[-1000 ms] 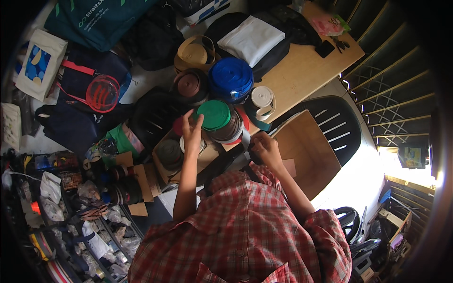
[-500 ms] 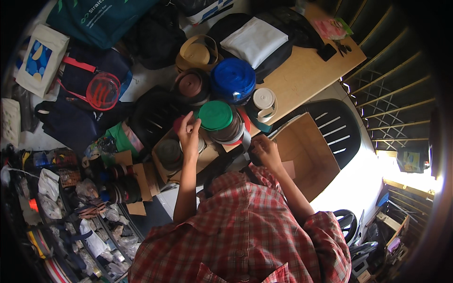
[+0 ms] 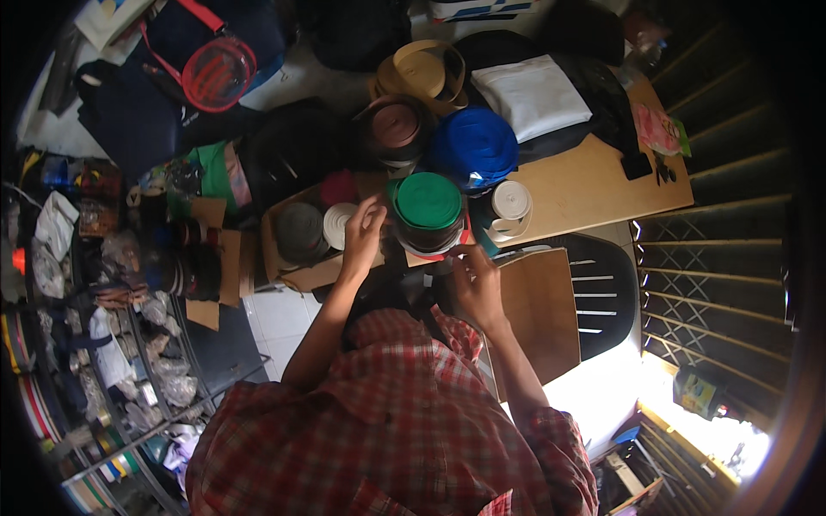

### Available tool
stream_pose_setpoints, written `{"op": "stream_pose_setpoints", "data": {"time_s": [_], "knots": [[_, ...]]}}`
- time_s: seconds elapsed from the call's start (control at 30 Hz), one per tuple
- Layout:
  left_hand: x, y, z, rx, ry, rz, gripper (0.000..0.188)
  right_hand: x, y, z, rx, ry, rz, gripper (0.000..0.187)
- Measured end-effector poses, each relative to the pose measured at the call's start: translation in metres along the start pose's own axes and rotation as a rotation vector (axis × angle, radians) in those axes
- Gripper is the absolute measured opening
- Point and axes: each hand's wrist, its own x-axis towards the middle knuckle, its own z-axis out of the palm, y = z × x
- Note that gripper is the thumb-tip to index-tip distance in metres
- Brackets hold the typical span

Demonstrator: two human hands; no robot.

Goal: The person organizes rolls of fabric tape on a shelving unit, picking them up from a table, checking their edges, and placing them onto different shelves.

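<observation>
Before me stands a stack of rolled webbing straps. A green roll (image 3: 428, 199) tops it, with dark brown rolls (image 3: 425, 239) beneath and a red strap low on the right side. Close by the stack's left side is my left hand (image 3: 365, 234), its fingers apart and holding nothing. My right hand (image 3: 476, 279) is at the lower right of the stack with fingers curled together; whatever they pinch is too small to make out. Beyond the stack sit a blue roll (image 3: 475, 148) and a brown roll (image 3: 395, 127). A cream roll (image 3: 512, 199) with a loose end lies to the right.
Left of the stack, a cardboard box (image 3: 320, 277) holds grey, white and magenta rolls. An open cardboard box (image 3: 540, 314) rests on a black slatted chair (image 3: 602, 297). Tan rolls (image 3: 422, 70) and a white folded packet (image 3: 531, 96) lie farther back. Shelves of packets fill the left.
The view has shifted, so the table things appear lower and farther right. My right hand has come closer to the stack; the grey strap end beside it no longer shows clearly.
</observation>
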Motion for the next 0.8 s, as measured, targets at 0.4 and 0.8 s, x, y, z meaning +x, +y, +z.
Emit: {"op": "stream_pose_setpoints", "data": {"time_s": [0.4,0.8], "knots": [[0.018,-0.036,-0.006,-0.108,-0.224,0.001,0.023,0.080,-0.108,-0.001,-0.278,0.026,-0.136,0.014],[0.072,-0.040,-0.041,-0.239,-0.676,-0.245,0.019,0.108,-0.052,0.039,-0.453,-0.218,0.213,0.012]]}}
